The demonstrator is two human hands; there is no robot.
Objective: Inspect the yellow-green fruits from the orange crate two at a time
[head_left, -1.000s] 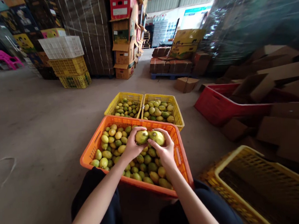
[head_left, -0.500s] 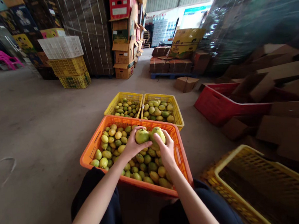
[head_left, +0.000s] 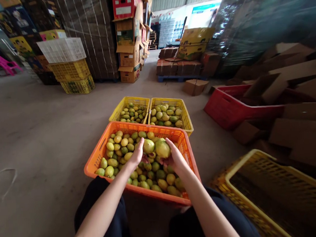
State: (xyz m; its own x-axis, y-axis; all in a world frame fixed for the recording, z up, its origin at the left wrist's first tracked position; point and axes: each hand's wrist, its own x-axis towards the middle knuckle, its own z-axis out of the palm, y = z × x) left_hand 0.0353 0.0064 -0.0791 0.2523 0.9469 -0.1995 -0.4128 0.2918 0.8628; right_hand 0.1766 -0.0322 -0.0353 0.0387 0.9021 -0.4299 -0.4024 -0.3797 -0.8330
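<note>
Right hand (head_left: 175, 157) has turned, cupping one fruit (head_left: 162, 148) from below.

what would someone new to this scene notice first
Most likely the orange crate of yellow-green fruit, low centre, with the left hand and right hand each holding one above it. Then probably the red crate at right and pink chair at far left.

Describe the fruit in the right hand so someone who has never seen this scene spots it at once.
Find the big orange crate in front of the person. Over its right half, the right hand cups a rounded, yellow-green fruit. It is held above the loose fruit in the crate and looks bigger than the other held fruit, in the left hand.
</note>
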